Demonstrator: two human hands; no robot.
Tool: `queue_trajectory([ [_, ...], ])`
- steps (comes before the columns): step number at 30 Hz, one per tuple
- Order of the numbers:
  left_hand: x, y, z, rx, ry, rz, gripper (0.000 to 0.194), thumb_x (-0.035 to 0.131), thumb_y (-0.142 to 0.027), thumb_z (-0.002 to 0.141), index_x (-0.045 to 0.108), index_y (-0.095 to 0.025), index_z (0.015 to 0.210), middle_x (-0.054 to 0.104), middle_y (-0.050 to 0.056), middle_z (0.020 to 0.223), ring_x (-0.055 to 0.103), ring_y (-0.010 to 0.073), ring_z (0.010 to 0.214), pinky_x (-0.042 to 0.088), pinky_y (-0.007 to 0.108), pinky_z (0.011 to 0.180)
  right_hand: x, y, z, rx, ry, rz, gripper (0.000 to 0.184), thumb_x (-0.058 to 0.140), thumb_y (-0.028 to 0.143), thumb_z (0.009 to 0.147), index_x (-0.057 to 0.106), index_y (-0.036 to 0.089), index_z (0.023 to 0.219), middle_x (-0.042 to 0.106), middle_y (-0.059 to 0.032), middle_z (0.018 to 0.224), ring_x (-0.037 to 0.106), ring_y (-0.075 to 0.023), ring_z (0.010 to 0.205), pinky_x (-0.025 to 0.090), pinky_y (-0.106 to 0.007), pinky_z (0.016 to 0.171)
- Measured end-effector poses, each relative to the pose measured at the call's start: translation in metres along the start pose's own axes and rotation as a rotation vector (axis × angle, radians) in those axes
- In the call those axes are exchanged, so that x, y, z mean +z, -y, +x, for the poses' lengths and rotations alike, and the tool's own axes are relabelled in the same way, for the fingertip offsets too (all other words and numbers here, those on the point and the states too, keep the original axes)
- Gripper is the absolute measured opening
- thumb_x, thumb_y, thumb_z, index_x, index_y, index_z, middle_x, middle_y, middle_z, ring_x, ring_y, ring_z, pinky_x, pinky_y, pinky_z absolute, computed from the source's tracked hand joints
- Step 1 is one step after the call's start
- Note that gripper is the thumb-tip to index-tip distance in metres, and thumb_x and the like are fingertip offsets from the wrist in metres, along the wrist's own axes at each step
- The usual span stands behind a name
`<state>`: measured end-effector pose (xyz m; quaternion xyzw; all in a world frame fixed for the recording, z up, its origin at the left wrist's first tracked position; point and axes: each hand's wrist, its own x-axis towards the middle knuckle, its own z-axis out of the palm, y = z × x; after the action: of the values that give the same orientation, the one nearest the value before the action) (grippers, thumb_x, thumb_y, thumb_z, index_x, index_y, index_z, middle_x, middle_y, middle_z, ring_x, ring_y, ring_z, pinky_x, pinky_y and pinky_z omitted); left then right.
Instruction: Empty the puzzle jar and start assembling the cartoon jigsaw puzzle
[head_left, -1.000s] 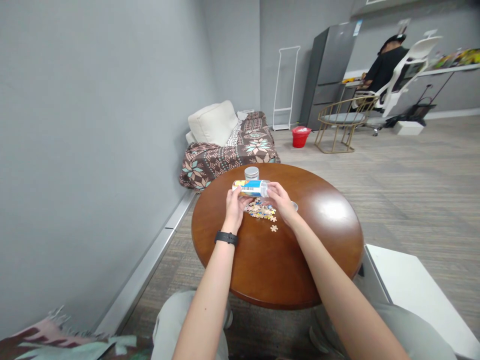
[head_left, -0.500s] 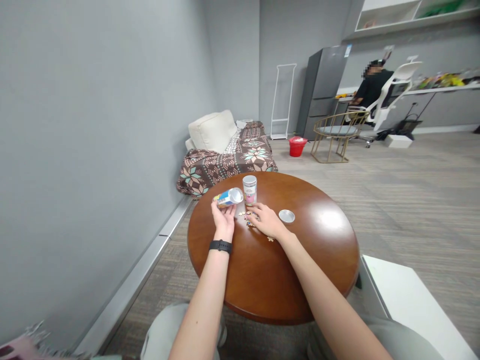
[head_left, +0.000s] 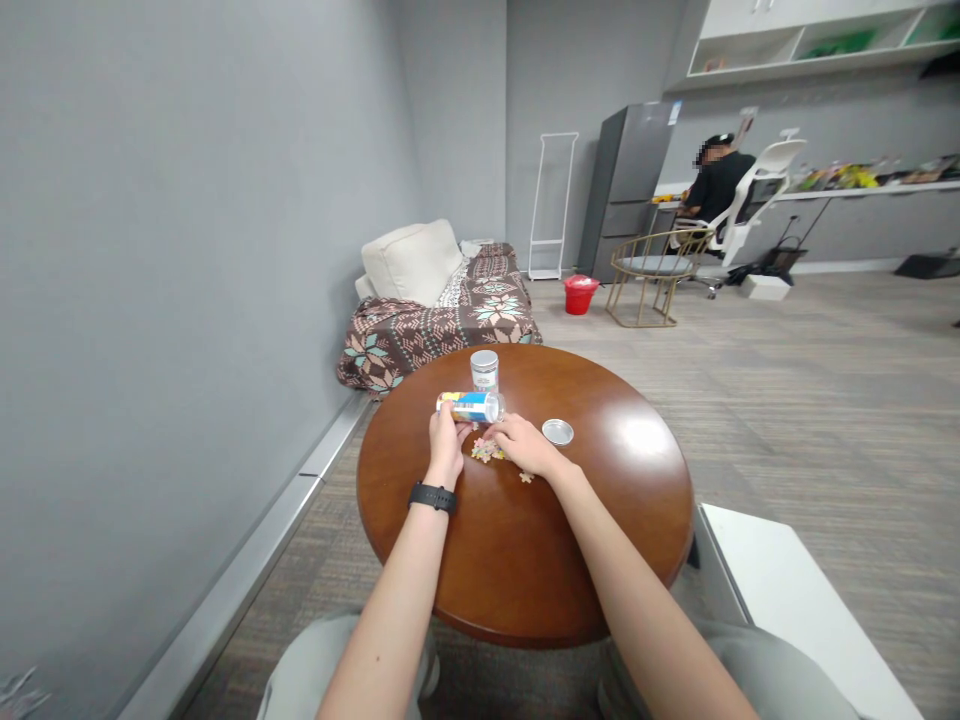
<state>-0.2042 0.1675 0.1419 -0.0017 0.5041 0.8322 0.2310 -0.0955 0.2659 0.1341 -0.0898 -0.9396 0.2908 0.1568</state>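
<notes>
My left hand (head_left: 445,441) is closed round a clear jar with a blue and yellow label (head_left: 471,406), held on its side above the round wooden table (head_left: 525,540), its open mouth to the right. My right hand (head_left: 522,446) is curled over a small heap of puzzle pieces (head_left: 485,451) on the table, fingers bunched on them by the jar's mouth. One loose piece (head_left: 526,477) lies near my right wrist. A silver lid (head_left: 557,431) rests flat to the right. A second jar with a silver cap (head_left: 484,370) stands upright behind.
A grey wall runs along the left. A sofa with a patterned blanket (head_left: 442,320) sits beyond the table. A white stool (head_left: 780,590) stands at my right. Farther back are a red bucket (head_left: 580,294), a gold chair (head_left: 651,272) and a seated person (head_left: 716,180).
The jar went from both hands to my left hand alone, tipped up, then came back level. My right hand dropped onto the puzzle pieces. The camera tilted up.
</notes>
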Motion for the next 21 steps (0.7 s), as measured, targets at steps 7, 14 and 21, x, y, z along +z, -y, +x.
queue_trajectory([
  [7, 0.003, -0.007, -0.004, 0.019, -0.001, -0.103, 0.019, 0.047, -0.029, 0.089, 0.06, -0.017, 0.091, 0.067, 0.004, 0.077, 0.066, 0.0136, 0.064, 0.054, 0.026, 0.07, 0.002, -0.003, 0.002, -0.032, -0.116, 0.004, 0.035, 0.039, 0.015, 0.09, 0.065, 0.017, 0.113, 0.064, -0.0089, 0.121, 0.058, -0.0209, 0.108, 0.044, -0.036, 0.097],
  [14, 0.0, -0.014, -0.002, -0.033, -0.075, -0.265, 0.02, 0.042, -0.033, 0.09, 0.057, -0.021, 0.09, 0.063, 0.003, 0.081, 0.063, 0.0136, 0.069, 0.053, 0.024, 0.068, 0.022, 0.01, 0.005, -0.154, -0.059, -0.121, 0.042, 0.048, 0.021, 0.091, 0.056, 0.017, 0.132, 0.054, -0.0121, 0.14, 0.049, -0.0232, 0.129, 0.037, -0.042, 0.107],
  [21, -0.004, -0.015, 0.0, -0.046, -0.121, -0.315, 0.018, 0.043, -0.035, 0.087, 0.056, -0.023, 0.091, 0.061, 0.004, 0.087, 0.064, 0.0165, 0.08, 0.054, 0.03, 0.077, 0.016, 0.012, 0.005, -0.185, -0.002, -0.145, 0.025, 0.051, 0.027, 0.093, 0.073, 0.021, 0.102, 0.071, -0.0078, 0.116, 0.061, -0.0217, 0.112, 0.04, -0.039, 0.1],
])
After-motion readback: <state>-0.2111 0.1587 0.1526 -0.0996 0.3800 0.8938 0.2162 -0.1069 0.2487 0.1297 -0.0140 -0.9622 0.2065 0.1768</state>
